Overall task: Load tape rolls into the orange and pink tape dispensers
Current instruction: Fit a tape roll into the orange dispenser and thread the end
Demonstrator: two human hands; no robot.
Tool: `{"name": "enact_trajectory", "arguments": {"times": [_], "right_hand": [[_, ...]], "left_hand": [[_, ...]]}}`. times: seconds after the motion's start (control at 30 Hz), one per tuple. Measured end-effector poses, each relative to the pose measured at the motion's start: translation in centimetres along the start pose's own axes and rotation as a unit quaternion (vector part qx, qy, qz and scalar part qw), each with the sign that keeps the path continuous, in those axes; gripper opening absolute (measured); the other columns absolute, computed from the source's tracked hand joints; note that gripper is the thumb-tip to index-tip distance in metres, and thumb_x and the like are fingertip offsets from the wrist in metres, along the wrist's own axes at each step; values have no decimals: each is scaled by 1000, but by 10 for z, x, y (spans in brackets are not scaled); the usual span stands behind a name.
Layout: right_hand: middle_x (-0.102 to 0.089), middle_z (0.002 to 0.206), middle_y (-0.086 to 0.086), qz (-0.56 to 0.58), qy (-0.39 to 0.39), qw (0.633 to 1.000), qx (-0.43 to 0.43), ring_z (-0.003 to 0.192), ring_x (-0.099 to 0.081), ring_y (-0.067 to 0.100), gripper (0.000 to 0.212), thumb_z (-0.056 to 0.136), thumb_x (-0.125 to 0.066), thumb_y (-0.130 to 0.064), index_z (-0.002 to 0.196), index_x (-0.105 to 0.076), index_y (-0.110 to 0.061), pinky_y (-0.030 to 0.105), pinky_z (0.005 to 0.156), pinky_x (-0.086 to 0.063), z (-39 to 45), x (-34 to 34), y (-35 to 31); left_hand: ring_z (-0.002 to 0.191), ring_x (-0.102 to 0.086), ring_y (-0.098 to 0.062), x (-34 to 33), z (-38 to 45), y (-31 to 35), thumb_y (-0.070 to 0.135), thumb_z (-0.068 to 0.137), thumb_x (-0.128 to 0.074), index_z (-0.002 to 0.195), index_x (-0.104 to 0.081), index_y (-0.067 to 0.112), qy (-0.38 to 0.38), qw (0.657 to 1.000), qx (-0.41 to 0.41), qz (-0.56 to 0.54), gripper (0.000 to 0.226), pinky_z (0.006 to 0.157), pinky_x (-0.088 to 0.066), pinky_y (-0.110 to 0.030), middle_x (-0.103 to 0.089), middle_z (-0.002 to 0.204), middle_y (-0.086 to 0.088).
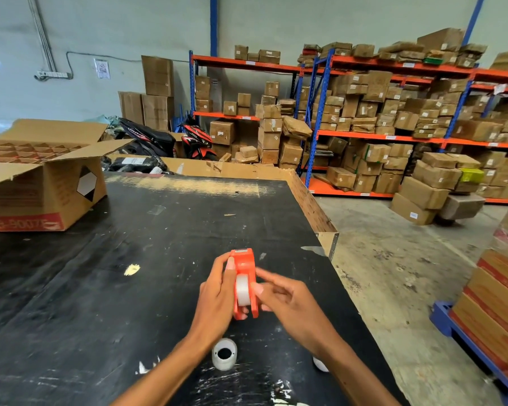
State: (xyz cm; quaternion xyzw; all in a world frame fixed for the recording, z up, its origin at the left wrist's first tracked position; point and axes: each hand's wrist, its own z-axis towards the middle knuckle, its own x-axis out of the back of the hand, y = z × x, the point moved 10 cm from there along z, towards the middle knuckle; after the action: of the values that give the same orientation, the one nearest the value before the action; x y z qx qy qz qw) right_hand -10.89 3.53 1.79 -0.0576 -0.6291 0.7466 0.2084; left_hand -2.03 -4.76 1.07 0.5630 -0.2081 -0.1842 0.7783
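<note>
Left hand wrapped around the orange tape dispenser, gripping its left side, thumb up along the edge. Right hand pressed against the other side — fingers blurred, half open, touching the white tape roll seated between the dispenser's walls. Held just above the black table, near its right edge. Closer in, between the forearms, a second white tape roll lying on the tabletop, core hole facing up. Another white object peeking from behind the right wrist — too hidden to identify. Far left, an open cardboard box.
</note>
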Motion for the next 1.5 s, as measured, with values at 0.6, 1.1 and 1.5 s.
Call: {"name": "enact_trajectory", "arguments": {"times": [0.6,1.1,1.5], "right_hand": [[-50,99,-7,-258,38,962,85,95,-51,5,37,73,-69,-47,107,-69,-33,18,80,-42,12,19,-26],[-47,90,-8,-249,-7,967,52,78,-44,4,27,67,-81,-27,90,-68,-27,16,69,-35,17,11,-25],[-67,92,6,-209,18,972,108,76,-59,8,5,77,-75,-11,78,-74,-6,22,68,-46,35,25,-62]], "left_hand": [[57,-61,-1,-11,6,21,30,100,-35,114,-52,45,-34,994,-82,60,27,51,-48,-11,-71,82,-4],[51,-64,-17,-10,5,7,36,100,-35,118,-56,41,-45,998,-37,39,28,50,-60,-46,-70,79,-16],[58,-65,-18,-13,-6,-2,38,98,-36,118,-56,45,-78,997,-7,19,29,52,-58,-27,-69,81,-20]]}}
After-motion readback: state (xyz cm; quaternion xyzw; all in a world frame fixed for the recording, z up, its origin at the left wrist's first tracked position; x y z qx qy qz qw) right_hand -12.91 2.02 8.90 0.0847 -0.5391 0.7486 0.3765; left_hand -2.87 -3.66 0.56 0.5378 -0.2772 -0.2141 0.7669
